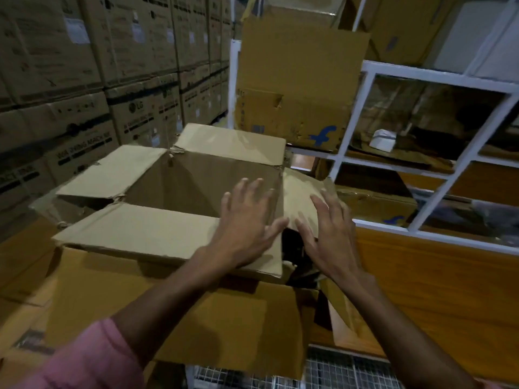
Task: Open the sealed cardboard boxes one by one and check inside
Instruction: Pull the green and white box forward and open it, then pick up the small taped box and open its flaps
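Cardboard box [179, 310], large and brown, stands in the middle of the view with its top open and its cavity facing upward. Long axis runs roughly left to right across the view. Four flaps are folded outward: left flap [112, 171], far flap [233, 144], near flap [146, 230] and right flap [303, 197]. The interior shows only bare cardboard walls and shadow; contents cannot be made out.

Left hand [247, 220] lies flat on the right end of the near flap, fingers straight and spread, gripping nothing. Right hand [331, 234] hovers at or against the right flap, fingers straight and spread, likewise gripping nothing; actual contact cannot be confirmed. A pink sleeve [81, 363] covers the left upper arm.

Stacked printed cartons [84, 80] form a wall on the left. Directly behind the box, a second opened carton with a blue logo [295, 113] stands with one flap raised. A white metal shelf frame [421, 77] on the right holds flattened cardboard and a small white object [383, 139]. A wire mesh surface [337, 372] shows below the box.
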{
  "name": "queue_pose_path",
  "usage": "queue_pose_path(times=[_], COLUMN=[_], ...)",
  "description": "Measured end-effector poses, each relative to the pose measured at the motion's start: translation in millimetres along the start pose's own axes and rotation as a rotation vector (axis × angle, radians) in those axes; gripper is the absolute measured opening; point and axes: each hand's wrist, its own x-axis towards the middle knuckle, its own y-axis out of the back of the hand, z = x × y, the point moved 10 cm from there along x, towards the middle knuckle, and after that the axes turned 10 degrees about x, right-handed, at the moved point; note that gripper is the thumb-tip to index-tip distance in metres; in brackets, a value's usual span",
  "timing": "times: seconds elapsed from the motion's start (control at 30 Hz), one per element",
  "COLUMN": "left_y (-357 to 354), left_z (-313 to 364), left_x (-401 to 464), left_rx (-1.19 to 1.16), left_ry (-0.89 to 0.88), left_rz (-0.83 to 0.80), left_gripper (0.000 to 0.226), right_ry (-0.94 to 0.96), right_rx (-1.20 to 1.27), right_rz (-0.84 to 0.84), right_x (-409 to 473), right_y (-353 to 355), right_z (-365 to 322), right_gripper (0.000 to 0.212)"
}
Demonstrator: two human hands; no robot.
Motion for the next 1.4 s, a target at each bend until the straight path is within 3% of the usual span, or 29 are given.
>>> queue_pose_path(times=[0.23,0.73,1.23,1.4], left_y=[-55,-208,-320,-347], left_z=[182,526,699,731], left_x=[13,30,89,112], left_rx=[0.034,0.013,0.019,0.016], left_ry=[-0.280,-0.519,-0.700,-0.668], left_rz=[0.038,-0.173,-0.280,-0.293], left_gripper=[0.070,0.073,0.076,0.077], right_ry=[-0.134,-0.601,-0.819,-0.842], right_rx=[-0.089,-0.137,-0.119,-0.118], right_rz=[0.136,0.208,0.185,0.163], right_x=[-57,-238,-292,-292], right_y=[84,273,317,333], right_z=[117,442,618,669], right_gripper=[0.068,0.079,0.089,0.080])
